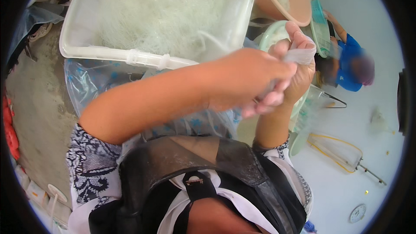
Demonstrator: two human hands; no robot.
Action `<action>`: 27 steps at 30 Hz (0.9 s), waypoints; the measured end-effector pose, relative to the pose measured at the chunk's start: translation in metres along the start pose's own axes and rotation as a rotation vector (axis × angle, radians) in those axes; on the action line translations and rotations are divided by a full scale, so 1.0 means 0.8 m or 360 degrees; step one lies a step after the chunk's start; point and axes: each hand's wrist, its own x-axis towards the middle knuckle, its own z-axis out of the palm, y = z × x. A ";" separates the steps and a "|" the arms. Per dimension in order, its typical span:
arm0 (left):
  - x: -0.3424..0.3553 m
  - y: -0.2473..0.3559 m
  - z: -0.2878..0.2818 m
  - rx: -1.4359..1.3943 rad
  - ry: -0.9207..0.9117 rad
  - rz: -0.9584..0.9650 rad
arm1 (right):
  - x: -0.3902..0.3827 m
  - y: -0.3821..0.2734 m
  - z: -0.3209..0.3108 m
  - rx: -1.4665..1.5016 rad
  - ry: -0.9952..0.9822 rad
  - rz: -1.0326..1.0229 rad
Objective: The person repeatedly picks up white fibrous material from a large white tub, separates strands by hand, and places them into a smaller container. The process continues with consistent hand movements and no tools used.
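Observation:
My left hand (253, 80) reaches across to the right with its fingers curled closed. A dark, thin thing shows at its fingers, too blurred to name. My right hand (303, 67) is raised beside it, fingers bent around a whitish translucent bundle of netting (300, 55). The two hands meet, the left fingertips at the right palm. A blurred pale strand (212, 43) runs above the left forearm, over a white rectangular tub (67, 39). Fine, pale, tangled netting (160, 8) fills that tub.
A peach round tub (299, 4) with similar pale material stands beyond, near a light green basin (273, 30). A co-worker in blue (349, 63) works at the right. A yellow-edged wire frame (336, 151) is against the pale wall. Clear plastic sheeting (86, 86) covers my lap.

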 end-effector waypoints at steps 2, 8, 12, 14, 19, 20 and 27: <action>-0.007 0.020 -0.010 -0.0446 -0.0023 -0.0157 | -0.007 -0.014 0.010 -0.0452 0.0029 -0.0201; -0.019 0.024 -0.007 0.0907 0.0146 0.0306 | 0.013 -0.052 -0.013 -0.1443 -0.1158 -0.0891; -0.008 0.057 -0.033 0.1421 -0.0327 0.0460 | -0.005 -0.066 -0.006 -0.1552 -0.0942 -0.0722; -0.003 0.028 -0.024 0.0074 0.0154 0.0581 | 0.003 -0.049 -0.009 -0.0984 -0.0709 -0.0580; 0.015 -0.019 0.024 -0.0197 0.0471 0.0669 | 0.020 -0.024 -0.005 0.0150 -0.0500 -0.0437; 0.028 -0.020 0.028 0.0041 0.0604 0.1152 | 0.020 -0.028 -0.008 0.0311 -0.0509 -0.0294; 0.042 -0.005 -0.043 0.0847 -0.0329 0.0850 | 0.026 -0.021 -0.037 0.0275 -0.0835 -0.0397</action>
